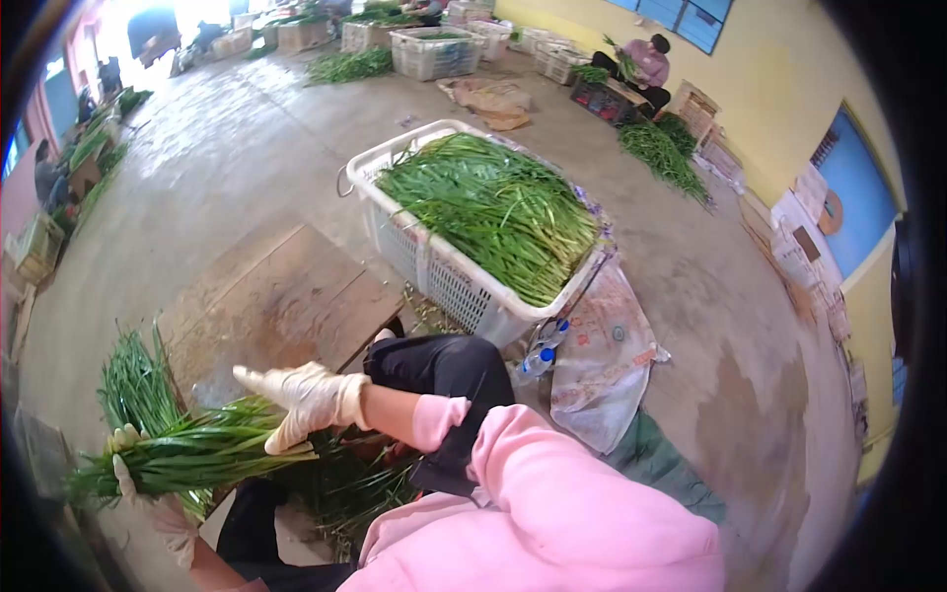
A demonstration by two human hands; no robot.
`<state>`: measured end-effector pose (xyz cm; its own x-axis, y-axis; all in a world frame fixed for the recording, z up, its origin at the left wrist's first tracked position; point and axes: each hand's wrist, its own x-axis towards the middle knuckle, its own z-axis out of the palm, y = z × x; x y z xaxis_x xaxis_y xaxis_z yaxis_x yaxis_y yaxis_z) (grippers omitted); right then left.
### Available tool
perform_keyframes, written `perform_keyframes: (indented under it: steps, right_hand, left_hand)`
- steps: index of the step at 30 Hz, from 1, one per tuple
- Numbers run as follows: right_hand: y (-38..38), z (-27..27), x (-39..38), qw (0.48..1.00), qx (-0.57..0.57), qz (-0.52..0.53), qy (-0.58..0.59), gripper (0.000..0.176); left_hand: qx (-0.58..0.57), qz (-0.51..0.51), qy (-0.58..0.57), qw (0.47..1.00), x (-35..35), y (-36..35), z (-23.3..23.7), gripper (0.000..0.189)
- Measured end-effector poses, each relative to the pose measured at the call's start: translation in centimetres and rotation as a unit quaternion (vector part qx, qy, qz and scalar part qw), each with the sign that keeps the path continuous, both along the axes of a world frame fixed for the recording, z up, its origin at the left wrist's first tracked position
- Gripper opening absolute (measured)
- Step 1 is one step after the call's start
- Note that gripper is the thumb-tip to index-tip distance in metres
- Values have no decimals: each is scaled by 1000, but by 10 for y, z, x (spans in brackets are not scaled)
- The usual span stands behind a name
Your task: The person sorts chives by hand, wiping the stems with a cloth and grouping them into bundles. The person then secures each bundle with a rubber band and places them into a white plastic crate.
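Observation:
A bunch of long green chives (202, 449) lies across the lower left, pale stem ends toward my right hand. My left hand (163, 513), in a pale glove, is wrapped round the leafy end from below, fingertips showing above it and the thumb along the near side. At the stem end is my right hand (314, 393), also gloved, with its index finger stretched out and the thumb spread down beside the stems. More chives (136, 387) lie behind the bunch at the left. Loose greens (360, 483) lie below my right forearm, partly hidden by it.
A brown board (281, 296) lies ahead. Beyond my knee stands a white plastic crate (449, 259) filled with greens. Plastic bottles (541, 357) and a sack (602, 370) lie to its right. Another person (646, 71) sits by the yellow wall; more crates (434, 57) line the back.

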<state>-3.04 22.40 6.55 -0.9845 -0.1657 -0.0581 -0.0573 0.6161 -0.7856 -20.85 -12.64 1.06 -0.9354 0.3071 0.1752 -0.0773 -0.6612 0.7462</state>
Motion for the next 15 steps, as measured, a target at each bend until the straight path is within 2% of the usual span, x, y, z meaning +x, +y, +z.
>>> perform_keyframes:
  steps: [1, 2, 3, 4, 5, 6, 7, 8, 9, 10, 11, 12, 13, 14, 15]
  right_hand:
    - [-3, -27, -11, 998, -49, 2, -35, 111]
    - [-8, -62, -21, 994, -111, -9, 8, 85]
    - [-7, -57, -15, 957, -284, 0, -60, 69]
    - [-8, -52, -9, 885, -448, 13, -127, 53]
    - [-5, -43, -5, 885, -455, 6, -101, 46]
    - [-2, -35, -3, 880, -468, 2, -79, 39]
    - [3, -34, -3, 874, -485, 3, -26, 40]
    - [5, -21, 0, 844, -535, -9, -51, 39]
    - [9, -9, 3, 839, -541, -49, -33, 38]
    - [13, -3, 1, 834, -549, -58, -12, 38]
    - [15, -6, -1, 803, -591, -73, -22, 37]
    - [21, -16, -9, 835, -546, -77, 3, 35]
    - [36, -33, -11, 819, -566, -90, 22, 36]
    - [45, -38, -6, 831, -549, -84, 41, 37]
    - [49, -45, -1, 854, -500, -138, 33, 38]
  left_hand:
    - [3, -9, 29, 1000, 1, 0, -5, 46]
    - [5, -17, 57, 998, 1, 0, -8, 45]
    - [43, 15, -29, 999, 2, -1, -7, 44]
    - [-105, 69, 107, 986, -2, -4, -21, 44]
    - [-252, 122, 236, 930, -9, -12, -43, 44]
    - [-343, 175, 306, 871, 7, -7, -30, 42]
    - [-403, 209, 365, 813, 20, -1, -20, 40]
    - [-458, 243, 424, 743, 37, 7, -2, 38]
    - [-496, 264, 473, 679, 50, 15, 11, 36]
    - [-518, 267, 498, 642, 59, 26, 19, 35]
    - [-452, 283, 511, 674, 43, 18, -3, 32]
    - [-465, 291, 472, 690, 48, 19, -4, 29]
    - [-347, 171, 379, 841, 40, 6, -17, 27]
    - [-82, 33, 211, 974, 31, -6, -31, 26]
    - [112, -18, 54, 992, 23, -18, -44, 26]
